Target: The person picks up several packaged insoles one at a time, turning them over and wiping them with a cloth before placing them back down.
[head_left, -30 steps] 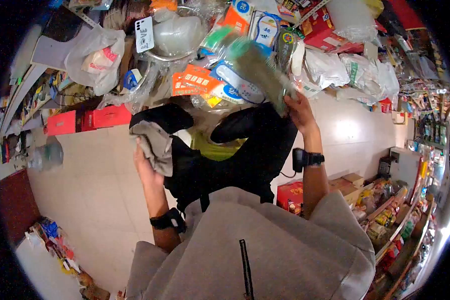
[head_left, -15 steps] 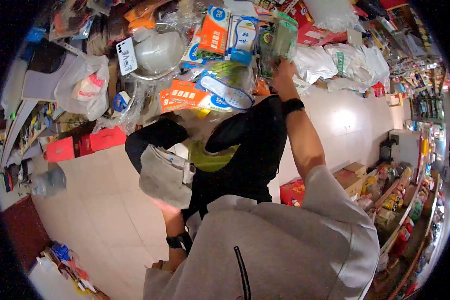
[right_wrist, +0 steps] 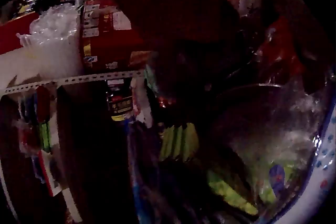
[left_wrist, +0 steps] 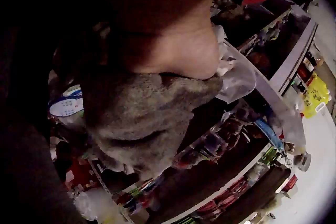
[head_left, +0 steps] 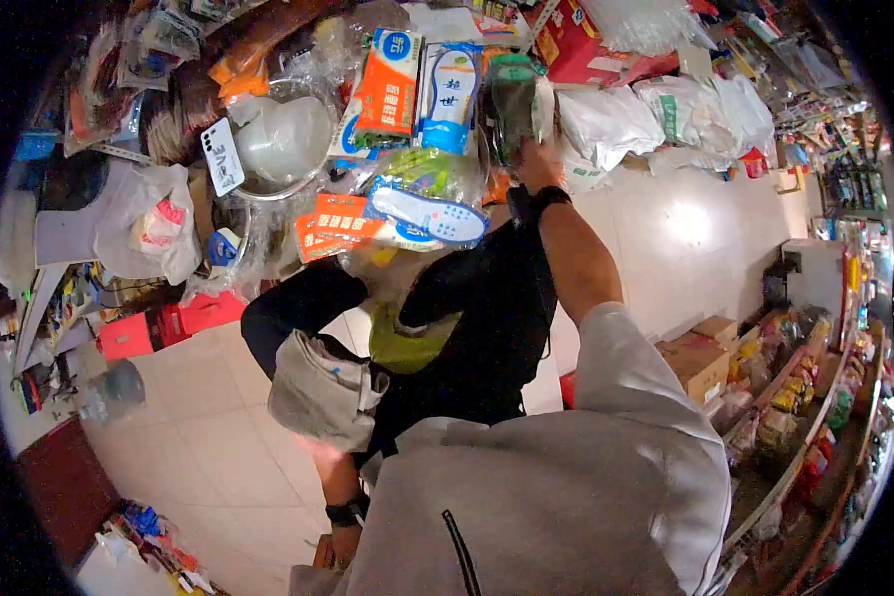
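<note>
In the head view, the left hand [head_left: 318, 452] grips a folded grey cloth [head_left: 328, 395] over the lap, its fingers mostly hidden beneath. The left wrist view shows the heel of that hand [left_wrist: 176, 50] against the crumpled cloth [left_wrist: 139, 119]. The right hand [head_left: 539, 164] holds the near end of a dark green, plastic-wrapped packet [head_left: 513, 107] lying on the pile; its fingertips are hard to see. Left of that packet are a blue-and-white insole pack [head_left: 451, 97] and an orange pack [head_left: 387, 89]. Nearer the body lies another insole pack [head_left: 427, 216]. The right wrist view is very dark.
A phone [head_left: 222, 157] leans by a metal bowl [head_left: 286, 144] with a clear bag in it. White bags [head_left: 611, 124] lie right of the packet. Red boxes [head_left: 174, 323] stand at the left, shelves of goods [head_left: 795, 397] at the right. A yellow-green stool [head_left: 407, 343] shows between the legs.
The green packet has gone from raised and swinging to lying on the pile, then shifted slightly left with the right hand. The left hand and cloth have moved nearer the body. The head view has shifted.
</note>
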Available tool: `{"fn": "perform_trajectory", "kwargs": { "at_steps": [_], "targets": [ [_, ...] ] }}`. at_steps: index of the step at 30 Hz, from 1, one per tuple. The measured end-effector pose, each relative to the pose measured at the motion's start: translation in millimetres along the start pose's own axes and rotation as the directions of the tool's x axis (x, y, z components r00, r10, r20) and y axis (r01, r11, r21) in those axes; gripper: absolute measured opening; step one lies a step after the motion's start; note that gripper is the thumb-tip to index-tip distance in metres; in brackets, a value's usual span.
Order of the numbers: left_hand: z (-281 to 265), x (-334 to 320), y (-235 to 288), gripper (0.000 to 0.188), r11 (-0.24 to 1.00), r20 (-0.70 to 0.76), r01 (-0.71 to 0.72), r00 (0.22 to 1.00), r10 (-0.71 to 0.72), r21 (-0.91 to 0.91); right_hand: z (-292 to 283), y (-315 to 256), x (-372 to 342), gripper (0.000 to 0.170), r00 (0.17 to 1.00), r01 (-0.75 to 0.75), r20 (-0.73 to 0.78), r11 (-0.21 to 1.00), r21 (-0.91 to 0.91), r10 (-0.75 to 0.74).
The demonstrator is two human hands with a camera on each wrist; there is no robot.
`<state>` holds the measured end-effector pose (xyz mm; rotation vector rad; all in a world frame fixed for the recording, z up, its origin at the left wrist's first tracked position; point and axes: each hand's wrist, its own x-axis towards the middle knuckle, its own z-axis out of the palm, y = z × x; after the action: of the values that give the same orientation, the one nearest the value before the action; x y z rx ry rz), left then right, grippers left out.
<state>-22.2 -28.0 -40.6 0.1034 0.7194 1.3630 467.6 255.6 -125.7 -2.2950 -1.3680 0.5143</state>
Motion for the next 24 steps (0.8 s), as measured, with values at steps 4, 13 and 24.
{"fn": "perform_trajectory", "kwargs": {
  "at_steps": [4,13,24],
  "targets": [
    [9.0,-1.3,-1.5,0.067,0.998,-0.029,-0.007,1.000,0.009,0.063,47.3,50.1,25.4,0.043,0.989,0.144,0.084,0.888,-0.437,-0.120],
    [32.2,10.6,-10.7,0.068,0.985,-0.019,0.031,0.999,-0.028,0.170,73.5,38.7,-10.2,0.037,0.970,0.182,0.216,0.927,-0.327,-0.114],
    [59.1,21.2,-7.3,0.070,0.916,0.117,-0.065,0.993,0.020,0.395,113.9,-66.9,-92.7,0.037,0.889,0.375,0.351,0.907,-0.192,-0.294]
  ]
}}
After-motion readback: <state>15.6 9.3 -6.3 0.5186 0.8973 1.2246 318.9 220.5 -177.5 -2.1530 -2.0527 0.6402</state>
